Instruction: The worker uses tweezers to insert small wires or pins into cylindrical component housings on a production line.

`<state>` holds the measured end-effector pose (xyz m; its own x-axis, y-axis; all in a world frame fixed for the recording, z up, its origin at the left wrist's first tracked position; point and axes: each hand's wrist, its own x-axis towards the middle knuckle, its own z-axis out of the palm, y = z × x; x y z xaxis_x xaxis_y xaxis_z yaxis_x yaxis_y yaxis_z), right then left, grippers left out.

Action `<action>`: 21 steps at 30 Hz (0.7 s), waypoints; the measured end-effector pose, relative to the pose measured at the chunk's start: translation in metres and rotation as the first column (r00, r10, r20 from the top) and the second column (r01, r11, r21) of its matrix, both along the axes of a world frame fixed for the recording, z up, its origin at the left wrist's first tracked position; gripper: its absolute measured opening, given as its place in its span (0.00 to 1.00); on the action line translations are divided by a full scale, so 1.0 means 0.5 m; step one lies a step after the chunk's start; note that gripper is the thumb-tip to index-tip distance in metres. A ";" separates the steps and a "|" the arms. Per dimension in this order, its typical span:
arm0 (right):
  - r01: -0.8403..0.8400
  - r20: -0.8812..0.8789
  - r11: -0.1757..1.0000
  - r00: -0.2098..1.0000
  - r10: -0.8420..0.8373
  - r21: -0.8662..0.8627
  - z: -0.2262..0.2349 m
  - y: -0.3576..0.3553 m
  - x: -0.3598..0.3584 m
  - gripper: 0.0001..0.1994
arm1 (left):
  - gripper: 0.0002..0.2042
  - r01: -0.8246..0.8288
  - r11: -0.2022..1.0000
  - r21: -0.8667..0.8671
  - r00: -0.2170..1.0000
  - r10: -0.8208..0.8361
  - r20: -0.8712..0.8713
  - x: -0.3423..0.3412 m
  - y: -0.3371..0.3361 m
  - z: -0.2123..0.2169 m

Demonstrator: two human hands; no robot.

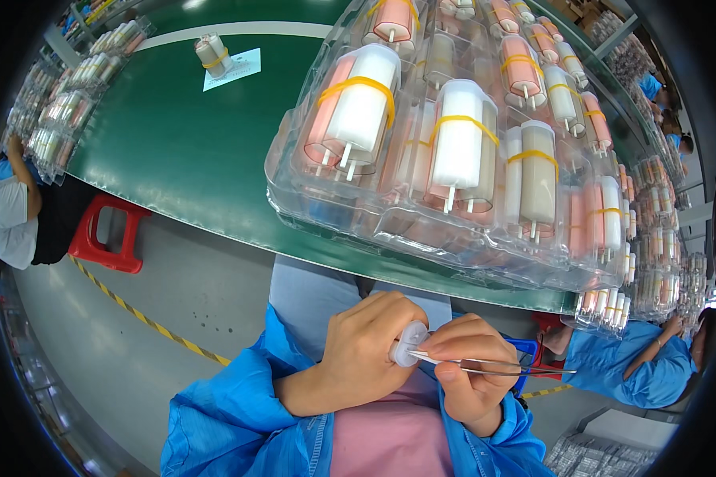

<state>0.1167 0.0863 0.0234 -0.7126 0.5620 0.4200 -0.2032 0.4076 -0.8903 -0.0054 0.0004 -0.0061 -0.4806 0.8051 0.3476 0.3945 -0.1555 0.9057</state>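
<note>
Curled left hand [364, 347], pinched right hand [476, 350]

From the left hand [362, 350], passage lies at 10 o'clock over the table [175, 135]; stacked trays [374, 226] obstruct 11 to 2 o'clock.

No words or numbers can be read. The pale slip of paper [247, 67] on the green bench [175, 135], partly under a banded bundle of tubes [212, 54], carries faint print along its lower edge, too small to make out; the yellow-and-black striped tape [139, 316] on the floor [199, 290] is a wordless marking.
</note>
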 end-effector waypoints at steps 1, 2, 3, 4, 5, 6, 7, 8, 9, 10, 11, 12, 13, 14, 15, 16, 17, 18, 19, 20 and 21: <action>0.003 0.003 1.000 1.000 -0.003 0.007 -0.001 0.000 0.000 0.07 | 0.09 -0.001 1.000 0.003 1.000 0.001 0.000 0.000 0.000 0.000; 0.004 0.000 1.000 1.000 -0.004 0.005 -0.001 0.000 0.000 0.07 | 0.09 -0.001 1.000 0.004 1.000 0.001 -0.003 0.000 0.001 -0.001; 0.005 -0.004 1.000 1.000 -0.005 0.003 -0.002 0.000 -0.001 0.07 | 0.09 0.000 1.000 0.005 1.000 0.000 -0.005 0.000 0.001 -0.003; 0.007 -0.007 1.000 1.000 -0.007 0.002 -0.003 0.000 -0.001 0.07 | 0.09 0.001 1.000 0.007 1.000 -0.001 -0.007 0.000 0.001 -0.004; 0.005 -0.018 1.000 1.000 -0.005 -0.001 -0.004 0.000 -0.001 0.07 | 0.09 0.001 1.000 0.006 1.000 -0.001 -0.009 -0.001 0.001 -0.003; 0.002 -0.029 1.000 1.000 -0.002 -0.004 -0.005 0.000 -0.001 0.07 | 0.08 0.001 1.000 0.005 1.000 -0.001 -0.012 -0.001 0.000 -0.001; 0.000 -0.041 1.000 0.999 0.000 -0.006 -0.006 0.000 -0.002 0.07 | 0.08 0.002 1.000 0.005 1.000 -0.002 -0.014 -0.001 0.000 0.000; -0.001 -0.041 1.000 0.999 0.001 -0.003 -0.006 0.000 -0.002 0.07 | 0.08 -0.002 1.000 0.005 1.000 0.002 -0.016 -0.001 0.000 0.000; -0.001 -0.042 1.000 0.999 0.001 -0.002 -0.007 0.001 -0.002 0.07 | 0.08 -0.005 1.000 0.004 1.000 0.005 -0.017 0.000 0.001 0.000; -0.001 -0.043 1.000 0.999 0.001 -0.001 -0.007 0.002 -0.001 0.07 | 0.08 -0.007 1.000 0.002 1.000 0.007 -0.019 0.000 0.002 0.000; 0.000 -0.044 1.000 0.999 0.000 0.001 -0.007 0.003 -0.001 0.07 | 0.08 -0.007 1.000 0.002 1.000 0.007 -0.023 0.000 0.003 0.001; 0.001 -0.045 1.000 0.999 -0.001 0.005 -0.007 0.002 -0.001 0.07 | 0.08 -0.006 1.000 0.003 1.000 0.007 -0.026 0.001 0.002 0.001; 0.002 -0.045 1.000 0.999 -0.001 0.008 -0.007 0.002 -0.001 0.07 | 0.08 -0.006 1.000 0.004 1.000 0.006 -0.029 0.001 0.001 0.002; 0.003 -0.032 0.999 0.999 -0.002 0.038 -0.006 0.002 -0.001 0.07 | 0.09 -0.006 1.000 0.002 0.999 0.006 -0.038 0.001 0.001 0.001; 0.003 -0.019 0.998 1.000 -0.001 0.069 -0.004 0.002 -0.001 0.08 | 0.09 -0.007 1.000 -0.001 0.999 0.007 -0.046 0.001 0.001 0.001; 0.002 -0.005 0.995 1.000 -0.002 0.099 -0.001 0.002 -0.002 0.08 | 0.09 -0.008 1.000 -0.003 0.998 0.008 -0.055 0.001 0.000 0.001; -0.008 0.000 0.992 1.000 0.008 0.123 0.002 0.003 -0.003 0.08 | 0.09 -0.005 1.000 -0.007 0.998 0.005 -0.063 0.000 0.000 0.002; -0.016 0.007 0.989 1.000 0.016 0.148 0.005 0.004 -0.004 0.08 | 0.10 -0.001 1.000 -0.011 0.998 0.000 -0.070 0.000 -0.001 0.003; -0.025 0.014 0.985 1.000 0.023 0.173 0.007 0.005 -0.004 0.08 | 0.10 0.003 1.000 -0.014 0.997 -0.004 -0.077 -0.001 -0.002 0.004; -0.028 0.017 0.984 1.000 0.025 0.176 0.008 0.005 -0.004 0.08 | 0.10 0.004 1.000 -0.012 0.996 -0.005 -0.084 -0.001 -0.002 0.004; -0.030 0.018 0.983 0.999 0.027 0.181 0.008 0.005 -0.003 0.09 | 0.11 0.004 1.000 -0.008 0.996 -0.005 -0.091 -0.001 -0.002 0.002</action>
